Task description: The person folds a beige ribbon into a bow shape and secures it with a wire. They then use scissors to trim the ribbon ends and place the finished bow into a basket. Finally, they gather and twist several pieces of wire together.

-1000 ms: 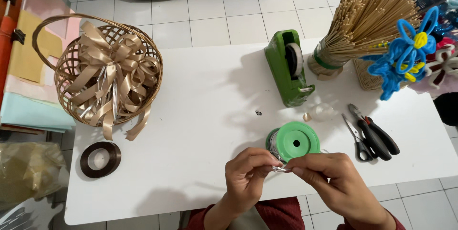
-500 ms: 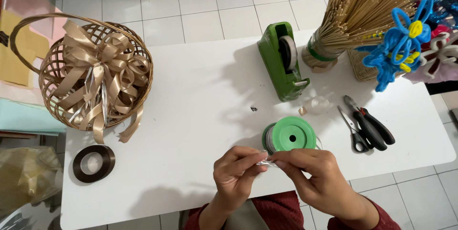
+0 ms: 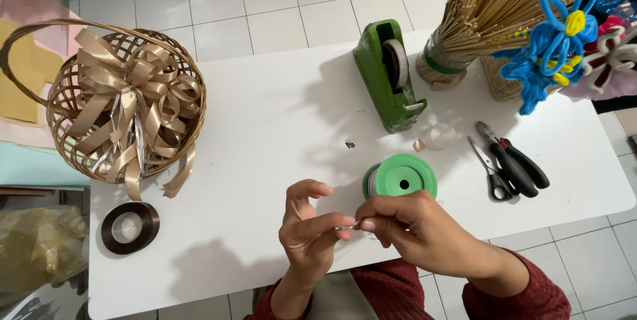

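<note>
The bench (image 3: 265, 127) looks smooth, matt and white. At ten o'clock the basket (image 3: 66, 104) is woven cane, rough-looking, topped by a glossy satin bow (image 3: 126, 111). The tape roll (image 3: 130, 227) at eight is shiny and dark. The spool (image 3: 401, 175) and dispenser (image 3: 385, 78) are smooth green plastic. The sticks (image 3: 494, 1) at one look like dry, matt wood. The fingers (image 3: 335, 220) pinch a thin, glinting wire (image 3: 350, 226).

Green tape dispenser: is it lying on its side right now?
No, the green tape dispenser stands upright on the white table, its roll showing on top.
</note>
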